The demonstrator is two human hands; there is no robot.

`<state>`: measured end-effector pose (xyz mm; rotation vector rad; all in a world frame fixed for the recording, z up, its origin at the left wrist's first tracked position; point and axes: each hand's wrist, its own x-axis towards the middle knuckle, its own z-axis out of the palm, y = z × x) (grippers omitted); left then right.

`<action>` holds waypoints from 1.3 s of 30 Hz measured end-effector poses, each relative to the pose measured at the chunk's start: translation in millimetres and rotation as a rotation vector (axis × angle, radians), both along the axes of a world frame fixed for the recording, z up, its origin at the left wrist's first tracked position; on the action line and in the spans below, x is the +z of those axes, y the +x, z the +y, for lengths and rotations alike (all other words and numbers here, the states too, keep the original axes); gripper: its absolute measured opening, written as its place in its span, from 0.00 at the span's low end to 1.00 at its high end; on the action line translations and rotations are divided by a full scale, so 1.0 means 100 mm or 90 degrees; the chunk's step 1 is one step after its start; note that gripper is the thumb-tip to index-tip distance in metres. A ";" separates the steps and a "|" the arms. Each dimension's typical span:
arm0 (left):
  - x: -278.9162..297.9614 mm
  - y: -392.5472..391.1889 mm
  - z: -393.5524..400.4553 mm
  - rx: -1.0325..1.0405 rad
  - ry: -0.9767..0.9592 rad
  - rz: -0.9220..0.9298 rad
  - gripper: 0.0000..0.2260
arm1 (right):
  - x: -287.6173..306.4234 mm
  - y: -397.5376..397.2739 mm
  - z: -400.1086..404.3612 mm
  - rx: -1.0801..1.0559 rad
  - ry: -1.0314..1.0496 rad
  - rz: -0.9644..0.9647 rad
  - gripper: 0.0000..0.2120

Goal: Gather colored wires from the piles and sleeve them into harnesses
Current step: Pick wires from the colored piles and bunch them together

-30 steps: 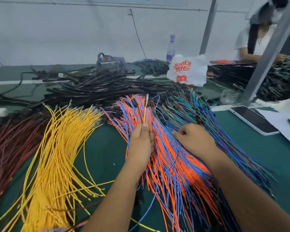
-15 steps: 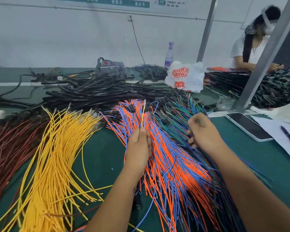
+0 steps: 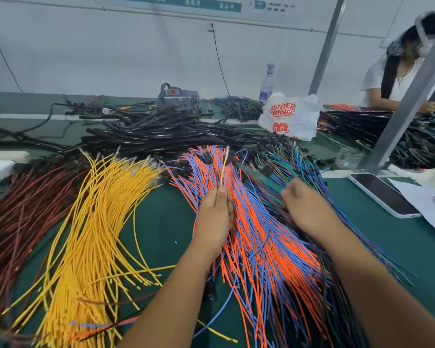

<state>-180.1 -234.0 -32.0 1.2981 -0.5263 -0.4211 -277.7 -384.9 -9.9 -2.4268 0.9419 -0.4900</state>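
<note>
green work surface [image 3: 156, 222] against a white wall [image 3: 111, 54], grey post [image 3: 409, 101] at right. wire piles across surface: dark red [image 3: 18, 217], yellow [image 3: 91, 227], orange and blue [image 3: 261, 237], green and blue [image 3: 289, 162]; black sleeves [image 3: 161, 133] behind. white bag [image 3: 290, 116] printed "super ming". phone [image 3: 384, 194] at right. left hand [image 3: 215, 217] pinching upright yellow wire [image 3: 224, 168] over orange pile. right hand [image 3: 305, 207] blurred, curled over the green and blue pile; grip cannot be told.

Yellow wires [image 3: 91, 237], dark red wires [image 3: 18, 209], orange-and-blue wires [image 3: 261, 237] and green-blue wires [image 3: 286, 162] fan out in side-by-side piles before heaped black sleeves [image 3: 161, 134].
</note>
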 end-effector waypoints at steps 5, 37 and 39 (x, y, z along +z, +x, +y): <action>-0.02 0.01 0.00 -0.002 -0.001 0.015 0.15 | 0.22 -0.26 -0.18 -0.116 0.042 -0.210 0.07; 0.52 1.27 1.97 -0.104 0.411 0.064 0.13 | -0.21 1.44 2.05 0.048 0.669 -0.558 0.12; 0.44 1.29 1.82 -0.014 0.289 0.115 0.13 | -0.32 1.46 2.00 0.059 0.633 -0.545 0.12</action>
